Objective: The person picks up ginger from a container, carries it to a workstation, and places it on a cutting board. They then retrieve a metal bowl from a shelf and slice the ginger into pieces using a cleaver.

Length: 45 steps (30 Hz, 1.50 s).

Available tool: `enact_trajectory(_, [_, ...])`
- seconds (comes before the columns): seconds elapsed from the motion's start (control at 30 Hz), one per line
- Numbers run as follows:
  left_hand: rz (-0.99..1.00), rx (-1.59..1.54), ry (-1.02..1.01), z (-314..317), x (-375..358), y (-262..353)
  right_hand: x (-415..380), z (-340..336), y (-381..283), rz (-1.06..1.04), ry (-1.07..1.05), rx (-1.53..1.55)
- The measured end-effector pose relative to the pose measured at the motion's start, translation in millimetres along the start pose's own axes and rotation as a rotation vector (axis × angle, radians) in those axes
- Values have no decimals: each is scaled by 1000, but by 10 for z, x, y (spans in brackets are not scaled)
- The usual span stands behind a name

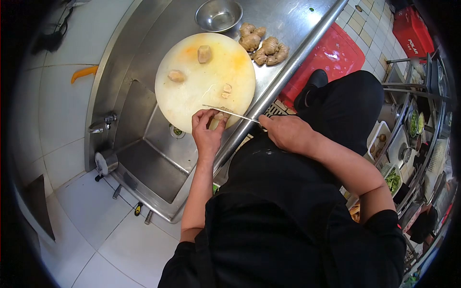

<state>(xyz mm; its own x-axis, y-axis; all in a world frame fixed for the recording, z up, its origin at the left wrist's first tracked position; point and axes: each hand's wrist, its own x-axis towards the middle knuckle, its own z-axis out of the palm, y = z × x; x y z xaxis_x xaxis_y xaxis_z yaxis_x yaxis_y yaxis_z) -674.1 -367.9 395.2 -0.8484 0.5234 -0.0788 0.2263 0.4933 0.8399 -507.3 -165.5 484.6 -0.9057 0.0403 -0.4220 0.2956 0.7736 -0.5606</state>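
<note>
On the round white cutting board (187,101), near its lower edge, my left hand (207,132) grips a piece of ginger (219,116) with bent fingers. The knife (233,113) lies across that piece, its thin blade seen nearly edge-on. My right hand (288,133) is closed around the knife's handle, just past the metal rim. A peeled ginger chunk (204,54) sits near the top of the board, and another (176,76) lies on the left. Small cut bits (227,89) rest right of the middle.
A metal bowl (218,15) and unpeeled ginger (271,51) stand on the steel counter beyond the board. The sink basin (158,161) opens at the lower left, with a faucet (103,123) beside it. A metal rail (288,69) runs along the counter's edge. Shelves with containers stand right.
</note>
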Motion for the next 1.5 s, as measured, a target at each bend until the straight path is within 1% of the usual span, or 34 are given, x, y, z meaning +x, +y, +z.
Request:
enact_trajectory(0.13, [3,-84,-28,-6,11,-60,155,38,-5,-5,5,36])
enact_trajectory(0.2, [-14,-152,-57,-15,16,-50,252,28,-32,37,-54,66])
enact_trajectory(0.3, [-23,-166,-74,-30,27,-33,341,43,-42,17,-29,79])
enact_trajectory(0.43, [-8,-154,-94,-47,51,-61,545,87,-75,38,-27,83])
enact_trajectory(0.5, [-16,-190,-115,-67,48,-101,616,54,-104,59,-105,71])
enact_trajectory(0.63, [23,-262,-129,-101,41,-204,610,16,-84,54,-66,85])
enact_trajectory(0.7, [51,-305,-139,-130,8,-253,499,33,-93,76,48,105])
enact_trajectory(0.83, [63,-320,-118,-109,-34,-312,252,-28,-106,65,31,53])
enact_trajectory(0.9, [91,-239,-86,-97,-40,-296,118,32,-116,-6,138,3])
enact_trajectory(1.03, [128,-149,-55,-121,-61,-242,-13,29,-163,-28,112,-60])
enact_trajectory(1.1, [160,-25,-48,-141,-64,-230,-50,8,-185,-50,105,-69])
enact_trajectory(1.33, [158,-37,-48,-118,-72,-161,-66,3,-235,-45,80,-114])
enact_trajectory(1.43, [123,-95,-42,-101,-62,-163,-40,35,-245,-43,71,-122])
enact_trajectory(1.5, [108,21,-55,-133,-48,-103,2,76,-254,-34,106,-87])
